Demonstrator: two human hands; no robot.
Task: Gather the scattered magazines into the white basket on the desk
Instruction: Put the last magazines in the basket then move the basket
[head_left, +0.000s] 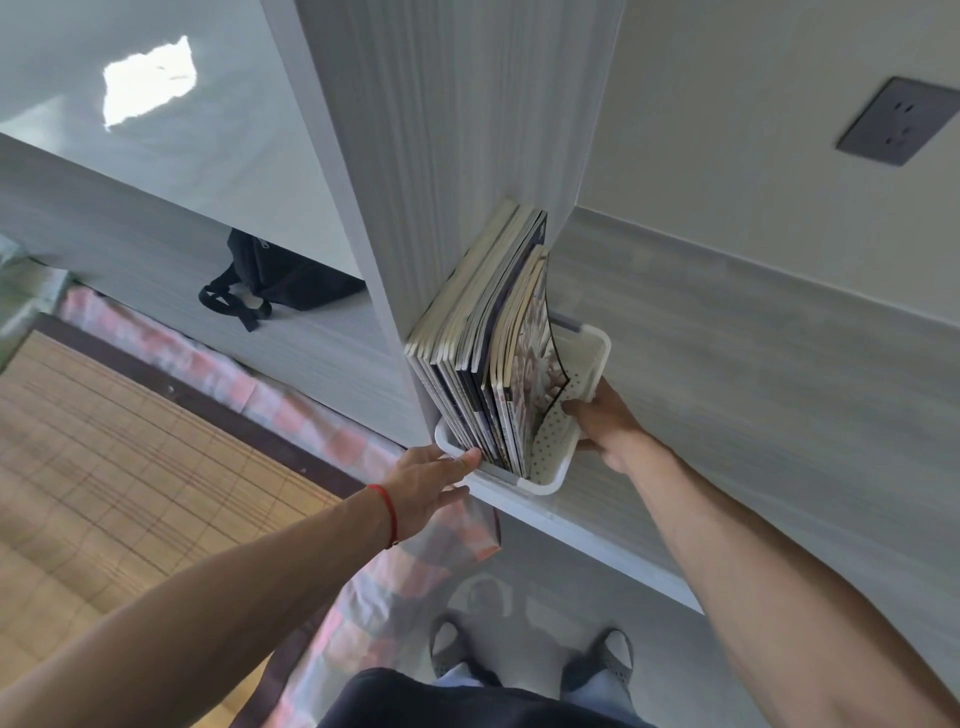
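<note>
A white perforated basket (553, 457) stands on the grey desk (727, 364), pushed against a tall grey cabinet panel. Several magazines (488, 358) stand upright in it, leaning against the panel; the rightmost one bows outward. My left hand (426, 486), with a red string on the wrist, grips the basket's near left rim, thumb on top. My right hand (605, 423) holds the basket's right wall, fingers curled over its rim. Part of the basket's right half shows no magazines.
A bed with a bamboo mat (130, 467) and pink checked sheet (322, 426) lies left, below the desk edge. A black backpack (275, 280) sits on the desk behind the panel. A wall socket (898, 122) is upper right. My feet in slippers stand below.
</note>
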